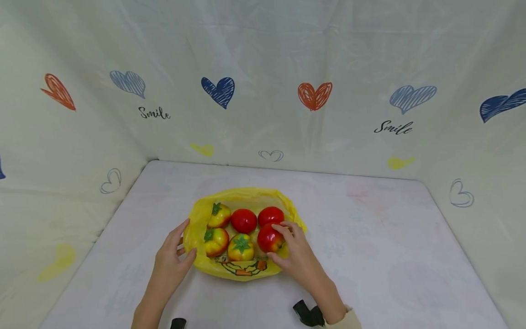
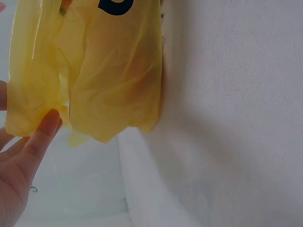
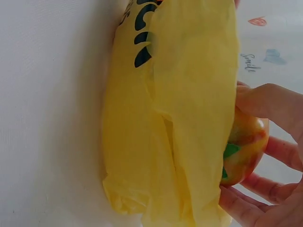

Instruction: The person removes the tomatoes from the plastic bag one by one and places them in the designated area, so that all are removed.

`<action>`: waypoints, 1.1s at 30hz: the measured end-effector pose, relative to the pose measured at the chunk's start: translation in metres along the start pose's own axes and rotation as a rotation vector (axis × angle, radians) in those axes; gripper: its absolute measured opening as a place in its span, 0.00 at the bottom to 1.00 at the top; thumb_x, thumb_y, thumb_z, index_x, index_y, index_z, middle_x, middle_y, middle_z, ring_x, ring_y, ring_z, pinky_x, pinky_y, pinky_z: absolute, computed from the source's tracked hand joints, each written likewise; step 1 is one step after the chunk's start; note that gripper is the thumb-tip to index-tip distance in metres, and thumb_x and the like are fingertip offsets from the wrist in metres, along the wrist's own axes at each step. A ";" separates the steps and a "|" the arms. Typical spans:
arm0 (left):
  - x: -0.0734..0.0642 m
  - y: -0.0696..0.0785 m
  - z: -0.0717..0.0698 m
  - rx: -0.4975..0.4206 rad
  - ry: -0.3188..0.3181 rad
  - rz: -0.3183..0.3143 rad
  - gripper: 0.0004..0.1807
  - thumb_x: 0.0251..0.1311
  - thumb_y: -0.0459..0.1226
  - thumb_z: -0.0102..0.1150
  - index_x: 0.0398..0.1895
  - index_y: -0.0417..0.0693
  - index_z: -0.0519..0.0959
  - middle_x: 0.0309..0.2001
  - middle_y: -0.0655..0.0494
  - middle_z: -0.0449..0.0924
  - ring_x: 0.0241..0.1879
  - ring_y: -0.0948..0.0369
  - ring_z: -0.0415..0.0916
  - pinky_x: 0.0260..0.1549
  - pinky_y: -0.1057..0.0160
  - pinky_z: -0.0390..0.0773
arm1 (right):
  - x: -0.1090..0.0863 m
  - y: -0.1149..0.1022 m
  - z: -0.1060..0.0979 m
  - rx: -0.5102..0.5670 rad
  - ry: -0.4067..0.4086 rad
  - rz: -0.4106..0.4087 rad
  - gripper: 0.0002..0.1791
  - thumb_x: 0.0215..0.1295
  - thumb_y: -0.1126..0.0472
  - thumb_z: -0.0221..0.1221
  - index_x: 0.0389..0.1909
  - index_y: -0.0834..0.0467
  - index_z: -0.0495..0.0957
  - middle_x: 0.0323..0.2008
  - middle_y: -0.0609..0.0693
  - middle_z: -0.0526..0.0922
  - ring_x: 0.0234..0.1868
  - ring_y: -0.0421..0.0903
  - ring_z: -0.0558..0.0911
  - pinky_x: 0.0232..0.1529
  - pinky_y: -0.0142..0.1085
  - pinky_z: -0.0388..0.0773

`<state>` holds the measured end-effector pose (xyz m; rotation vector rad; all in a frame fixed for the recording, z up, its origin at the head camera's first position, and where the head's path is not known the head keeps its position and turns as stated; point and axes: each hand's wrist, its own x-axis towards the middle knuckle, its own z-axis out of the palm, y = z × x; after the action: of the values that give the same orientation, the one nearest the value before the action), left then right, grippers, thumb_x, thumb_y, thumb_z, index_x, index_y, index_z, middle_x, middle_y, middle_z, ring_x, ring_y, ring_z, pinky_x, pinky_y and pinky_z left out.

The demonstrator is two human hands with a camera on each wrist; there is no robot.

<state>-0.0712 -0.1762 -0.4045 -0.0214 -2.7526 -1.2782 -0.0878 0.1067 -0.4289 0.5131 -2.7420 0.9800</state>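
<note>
A yellow plastic bag (image 1: 222,269) stands wide open on the table. Inside lie several tomatoes: yellow-red ones with green leafy tops, such as the front one (image 1: 241,247), and others showing plain red sides, like the red one (image 1: 244,221). My right hand (image 1: 297,251) grips a red-and-yellow tomato (image 1: 269,237) between thumb and fingers at the bag's right rim. In the right wrist view that tomato (image 3: 248,144) shows a green leaf and is partly hidden by the bag wall. My left hand (image 1: 170,260) holds the left rim, thumb and fingers spread along it.
The white table (image 1: 370,256) extends on both sides of the bag. Behind it hangs a pale curtain (image 1: 263,55) printed with hearts and words. Black wrist-mounted parts (image 1: 308,314) show near the front edge.
</note>
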 end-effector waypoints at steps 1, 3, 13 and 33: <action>0.000 0.000 0.000 0.000 0.000 -0.002 0.37 0.54 0.26 0.57 0.68 0.42 0.58 0.63 0.38 0.62 0.52 0.45 0.71 0.46 0.54 0.79 | -0.001 0.000 -0.001 0.010 0.009 0.005 0.35 0.45 0.57 0.72 0.57 0.54 0.71 0.55 0.55 0.69 0.54 0.51 0.73 0.50 0.42 0.81; 0.000 0.001 0.000 0.000 0.000 -0.003 0.37 0.54 0.26 0.57 0.68 0.42 0.58 0.63 0.38 0.62 0.52 0.45 0.71 0.46 0.54 0.79 | -0.003 0.000 -0.004 0.018 0.023 0.014 0.35 0.45 0.57 0.72 0.57 0.53 0.70 0.55 0.55 0.69 0.54 0.51 0.73 0.50 0.42 0.80; -0.001 0.000 -0.001 0.022 0.000 0.007 0.36 0.54 0.26 0.57 0.68 0.41 0.58 0.63 0.38 0.62 0.52 0.44 0.71 0.46 0.53 0.80 | -0.014 0.006 -0.019 0.074 0.095 0.034 0.35 0.45 0.57 0.72 0.56 0.54 0.71 0.54 0.50 0.69 0.53 0.44 0.74 0.53 0.39 0.79; -0.002 -0.001 0.000 0.032 0.008 0.023 0.35 0.55 0.26 0.57 0.68 0.42 0.59 0.63 0.38 0.63 0.52 0.45 0.72 0.45 0.52 0.80 | -0.036 0.039 -0.038 0.095 0.269 0.153 0.37 0.43 0.61 0.73 0.58 0.55 0.70 0.52 0.49 0.72 0.49 0.40 0.75 0.45 0.36 0.83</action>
<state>-0.0691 -0.1766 -0.4057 -0.0453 -2.7569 -1.2255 -0.0670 0.1685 -0.4331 0.1701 -2.5318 1.1289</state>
